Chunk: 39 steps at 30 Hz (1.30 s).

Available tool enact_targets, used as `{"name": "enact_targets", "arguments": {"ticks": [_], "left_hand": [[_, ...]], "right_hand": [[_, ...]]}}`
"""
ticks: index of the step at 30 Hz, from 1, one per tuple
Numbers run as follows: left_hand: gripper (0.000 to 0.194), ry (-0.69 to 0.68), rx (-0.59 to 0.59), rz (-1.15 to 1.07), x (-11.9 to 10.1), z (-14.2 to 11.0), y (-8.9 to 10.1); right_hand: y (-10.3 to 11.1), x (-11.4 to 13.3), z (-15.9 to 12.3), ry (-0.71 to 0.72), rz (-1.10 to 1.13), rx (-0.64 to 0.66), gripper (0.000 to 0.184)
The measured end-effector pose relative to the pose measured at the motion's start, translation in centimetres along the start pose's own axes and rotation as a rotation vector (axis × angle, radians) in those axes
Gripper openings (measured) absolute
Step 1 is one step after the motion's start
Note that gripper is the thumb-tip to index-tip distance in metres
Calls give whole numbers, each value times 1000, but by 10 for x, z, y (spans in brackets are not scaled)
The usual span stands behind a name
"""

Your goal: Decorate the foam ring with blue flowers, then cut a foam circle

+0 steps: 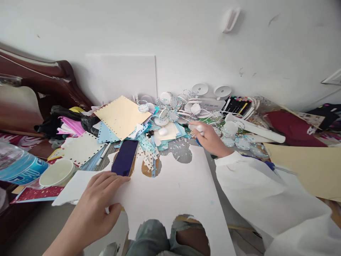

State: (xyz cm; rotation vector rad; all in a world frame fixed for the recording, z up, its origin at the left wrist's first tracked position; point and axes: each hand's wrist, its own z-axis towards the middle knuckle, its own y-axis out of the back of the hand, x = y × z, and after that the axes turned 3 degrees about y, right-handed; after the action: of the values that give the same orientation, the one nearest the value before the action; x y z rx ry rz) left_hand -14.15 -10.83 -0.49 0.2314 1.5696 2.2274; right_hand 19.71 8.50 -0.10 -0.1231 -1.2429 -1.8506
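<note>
A large white foam-like sheet [181, 192] with several rounded cut-outs lies before me and juts over my lap. My left hand [102, 199] rests on its left edge, fingers stretched out and thumb apart, fingertips beside a dark-screened phone [124, 158]. Past the sheet's far right corner, my right hand [209, 138] is closed around a small white thing with a rounded end [200, 129]; its kind is unclear, and a bit of blue shows beneath the fingers. Paper scraps [151, 158] lie at the sheet's far edge.
Behind stand white discs trimmed with blue-white string [173, 115], cream punched card [124, 117] and several markers [238, 106]. At left are a paper cup [57, 172] and a large water bottle [20, 165]. A blue-handled screwdriver-like tool [270, 165] and yellow card [306, 170] lie right.
</note>
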Motion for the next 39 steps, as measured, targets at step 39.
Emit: {"name": "enact_targets", "arguments": {"ticks": [39], "left_hand": [[41,-171,311,-450,-58,59,-14]], "right_hand": [[5,87,-113,-386,1089,449,16]]}}
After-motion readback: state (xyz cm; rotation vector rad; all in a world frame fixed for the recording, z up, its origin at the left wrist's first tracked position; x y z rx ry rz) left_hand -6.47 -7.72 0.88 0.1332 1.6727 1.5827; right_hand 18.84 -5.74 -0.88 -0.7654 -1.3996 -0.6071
